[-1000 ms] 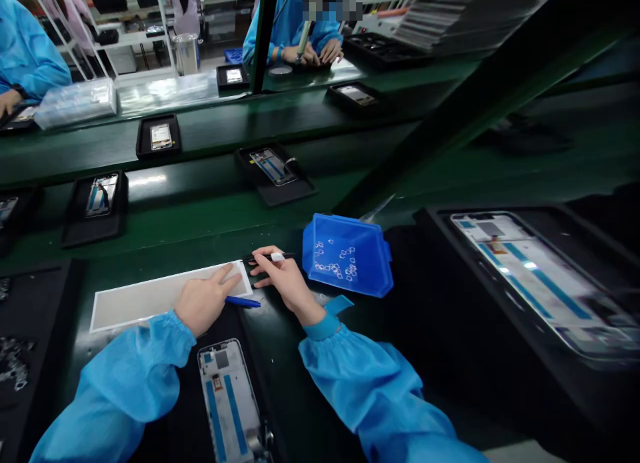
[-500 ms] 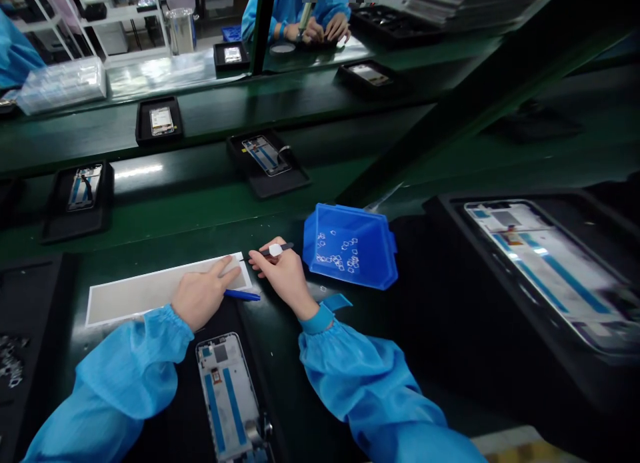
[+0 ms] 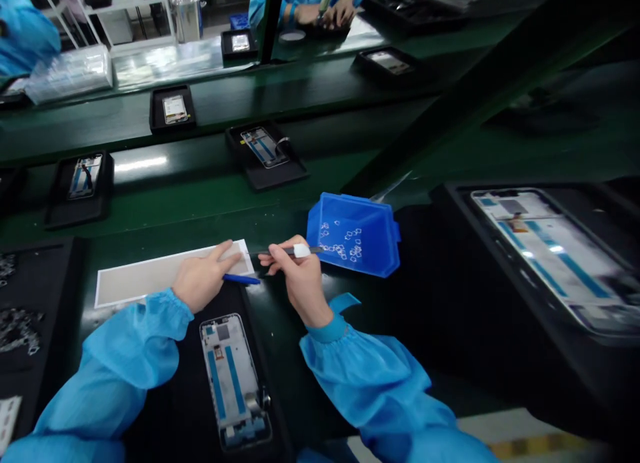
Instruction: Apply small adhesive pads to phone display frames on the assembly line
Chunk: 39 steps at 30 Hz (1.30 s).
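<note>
My left hand presses its index finger and thumb, spread apart, onto a long beige sheet with a white border. A blue pen-like stick pokes out from under that hand, apparently gripped by its curled fingers, which are hidden. My right hand pinches dark tweezers with a white wrap round the middle, their tip pointing left at the sheet's right end. Just right of it stands a blue bin holding several small pale ring-shaped pieces. An opened phone body with blue strips lies below my hands.
Black trays with phone parts sit left and right. Beyond, phone trays line the green bench. A dark diagonal post crosses the upper right. Opposite, a co-worker's hands work on something.
My right hand with the tweezers has drawn back to the right, away from the sheet's corner. My left hand stays on the sheet. The whole view has shifted slightly.
</note>
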Each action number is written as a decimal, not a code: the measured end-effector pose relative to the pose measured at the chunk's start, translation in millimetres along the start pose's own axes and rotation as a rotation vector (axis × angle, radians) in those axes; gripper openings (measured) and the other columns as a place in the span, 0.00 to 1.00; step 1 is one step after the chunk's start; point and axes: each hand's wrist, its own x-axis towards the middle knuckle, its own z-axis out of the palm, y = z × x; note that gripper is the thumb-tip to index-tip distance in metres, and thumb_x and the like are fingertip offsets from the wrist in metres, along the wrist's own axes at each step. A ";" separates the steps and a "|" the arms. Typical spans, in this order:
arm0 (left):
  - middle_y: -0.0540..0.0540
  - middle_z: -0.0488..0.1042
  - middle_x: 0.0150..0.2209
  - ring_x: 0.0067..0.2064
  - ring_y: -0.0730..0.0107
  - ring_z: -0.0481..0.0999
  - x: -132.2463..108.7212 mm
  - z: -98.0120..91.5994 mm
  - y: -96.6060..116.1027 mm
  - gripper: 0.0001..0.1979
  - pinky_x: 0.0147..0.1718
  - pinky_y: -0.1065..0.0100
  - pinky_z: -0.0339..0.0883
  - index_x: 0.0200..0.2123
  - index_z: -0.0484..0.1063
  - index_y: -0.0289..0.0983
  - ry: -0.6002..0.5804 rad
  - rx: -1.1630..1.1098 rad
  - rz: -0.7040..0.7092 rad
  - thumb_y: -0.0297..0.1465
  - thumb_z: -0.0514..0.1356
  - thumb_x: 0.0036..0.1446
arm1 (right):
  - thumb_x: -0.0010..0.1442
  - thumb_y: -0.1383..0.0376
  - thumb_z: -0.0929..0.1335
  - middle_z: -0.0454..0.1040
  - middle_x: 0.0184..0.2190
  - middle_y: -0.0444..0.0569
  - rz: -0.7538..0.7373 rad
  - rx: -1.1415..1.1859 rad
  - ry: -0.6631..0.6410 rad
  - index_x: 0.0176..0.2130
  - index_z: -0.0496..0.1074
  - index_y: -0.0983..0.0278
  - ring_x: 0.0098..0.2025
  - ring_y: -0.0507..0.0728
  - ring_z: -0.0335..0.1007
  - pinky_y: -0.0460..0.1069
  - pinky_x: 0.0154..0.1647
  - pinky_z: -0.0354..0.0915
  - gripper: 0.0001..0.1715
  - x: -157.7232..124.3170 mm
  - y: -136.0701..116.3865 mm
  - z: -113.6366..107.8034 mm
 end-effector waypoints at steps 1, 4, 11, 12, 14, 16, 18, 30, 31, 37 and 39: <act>0.45 0.67 0.63 0.46 0.62 0.80 -7.3 -1.3 -2.7 0.23 0.37 0.64 0.74 0.59 0.68 0.47 0.062 -0.056 -0.045 0.25 0.53 0.63 | 0.49 0.46 0.75 0.74 0.20 0.42 0.013 0.011 -0.018 0.30 0.62 0.60 0.27 0.57 0.78 0.45 0.20 0.65 0.27 -13.9 -1.2 -2.3; 0.46 0.78 0.48 0.44 0.63 0.80 -34.7 -3.2 -8.1 0.14 0.40 0.66 0.72 0.49 0.76 0.43 0.166 -0.313 -0.134 0.32 0.54 0.64 | 0.53 0.49 0.74 0.70 0.16 0.39 0.100 -0.030 -0.132 0.29 0.63 0.60 0.25 0.58 0.77 0.46 0.22 0.66 0.23 -57.2 0.0 -8.7; 0.49 0.79 0.31 0.31 0.66 0.78 -62.5 14.4 0.6 0.12 0.28 0.68 0.65 0.34 0.78 0.40 -0.105 -0.554 -0.216 0.38 0.57 0.61 | 0.55 0.51 0.72 0.70 0.19 0.42 0.112 -0.227 -0.212 0.27 0.65 0.60 0.27 0.59 0.76 0.49 0.25 0.65 0.19 -90.3 19.6 -3.7; 0.49 0.79 0.32 0.32 0.65 0.78 -61.6 16.8 1.3 0.12 0.29 0.68 0.66 0.35 0.78 0.40 -0.104 -0.563 -0.220 0.38 0.57 0.60 | 0.55 0.52 0.72 0.69 0.19 0.42 0.103 -0.245 -0.206 0.28 0.65 0.60 0.26 0.59 0.75 0.49 0.24 0.64 0.18 -88.8 21.5 -2.3; 0.48 0.79 0.32 0.33 0.65 0.78 -59.7 19.4 1.5 0.11 0.30 0.68 0.66 0.35 0.78 0.40 -0.105 -0.568 -0.225 0.38 0.57 0.60 | 0.56 0.53 0.71 0.68 0.18 0.41 0.098 -0.262 -0.199 0.28 0.65 0.60 0.25 0.58 0.73 0.49 0.23 0.62 0.16 -86.0 23.5 -0.4; 0.48 0.78 0.31 0.32 0.65 0.78 -58.5 19.5 1.2 0.11 0.29 0.68 0.64 0.34 0.77 0.39 -0.109 -0.558 -0.226 0.38 0.58 0.60 | 0.56 0.55 0.71 0.67 0.18 0.40 0.105 -0.258 -0.193 0.29 0.65 0.60 0.24 0.57 0.72 0.48 0.23 0.60 0.15 -85.0 23.6 0.8; 0.49 0.77 0.29 0.30 0.66 0.76 -58.4 18.3 1.3 0.11 0.27 0.68 0.62 0.32 0.76 0.39 -0.112 -0.543 -0.219 0.38 0.58 0.60 | 0.56 0.55 0.71 0.67 0.19 0.40 0.111 -0.251 -0.191 0.29 0.65 0.60 0.24 0.57 0.72 0.48 0.23 0.60 0.14 -85.5 22.9 1.6; 0.48 0.75 0.33 0.34 0.64 0.75 -57.8 15.0 8.7 0.11 0.30 0.67 0.61 0.35 0.75 0.39 -0.201 -0.456 -0.268 0.39 0.57 0.61 | 0.58 0.57 0.70 0.62 0.18 0.38 0.080 -0.266 -0.183 0.28 0.64 0.60 0.23 0.56 0.70 0.48 0.23 0.59 0.14 -88.9 24.6 0.2; 0.48 0.75 0.34 0.35 0.63 0.76 -57.9 15.6 10.0 0.11 0.31 0.66 0.61 0.36 0.75 0.39 -0.199 -0.441 -0.271 0.39 0.57 0.61 | 0.58 0.57 0.70 0.62 0.18 0.38 0.081 -0.266 -0.183 0.29 0.64 0.60 0.22 0.55 0.70 0.48 0.23 0.59 0.13 -89.0 24.7 0.4; 0.49 0.76 0.39 0.41 0.60 0.76 -57.1 16.3 17.0 0.08 0.33 0.65 0.61 0.40 0.75 0.42 -0.196 -0.321 -0.264 0.36 0.57 0.62 | 0.59 0.58 0.70 0.63 0.19 0.38 0.029 -0.308 -0.200 0.29 0.65 0.60 0.23 0.55 0.69 0.48 0.24 0.61 0.13 -91.6 26.0 -1.9; 0.49 0.76 0.39 0.40 0.61 0.77 -55.6 14.6 17.7 0.08 0.33 0.65 0.61 0.40 0.75 0.42 -0.217 -0.294 -0.248 0.36 0.57 0.62 | 0.59 0.58 0.70 0.63 0.20 0.39 0.013 -0.305 -0.206 0.29 0.65 0.60 0.24 0.55 0.68 0.48 0.25 0.61 0.13 -92.6 26.1 -3.9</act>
